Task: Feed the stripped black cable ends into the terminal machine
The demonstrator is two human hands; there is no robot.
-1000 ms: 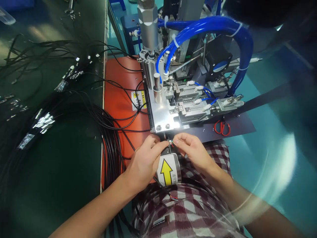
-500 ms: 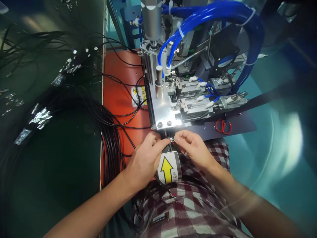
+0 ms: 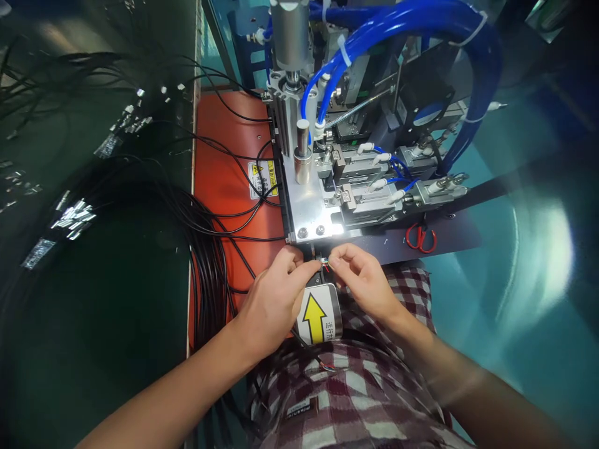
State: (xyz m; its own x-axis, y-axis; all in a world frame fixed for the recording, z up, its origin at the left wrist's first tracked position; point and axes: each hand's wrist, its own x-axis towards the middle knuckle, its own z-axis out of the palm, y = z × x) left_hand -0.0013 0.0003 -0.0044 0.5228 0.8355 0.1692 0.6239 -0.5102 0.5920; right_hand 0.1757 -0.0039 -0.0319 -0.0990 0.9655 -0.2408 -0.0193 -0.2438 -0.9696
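Thin coloured wires [image 3: 326, 264], red and green among them, show between my two hands just in front of the machine's metal plate [image 3: 306, 215]. My right hand [image 3: 365, 284] pinches these wires between thumb and forefinger. My left hand [image 3: 276, 296] is closed, its thumb tip against a small whitish piece at the wires' left end; what its fingers hold is mostly hidden. Below the hands is a white label with a yellow arrow [image 3: 315, 317]. Another cable end with bare coloured wires [image 3: 327, 366] lies over the checked cloth on my lap.
A bundle of black cables [image 3: 208, 280] hangs over the orange base [image 3: 234, 187] at left. Shiny connector ends [image 3: 72, 218] lie on the dark surface farther left. Red-handled scissors [image 3: 421, 238] rest on the dark plate at right. Blue air hoses [image 3: 402, 25] arch above the machine's cylinders.
Both hands stay at nearly the same place, still at the coloured wires. The whole view has shifted slightly.
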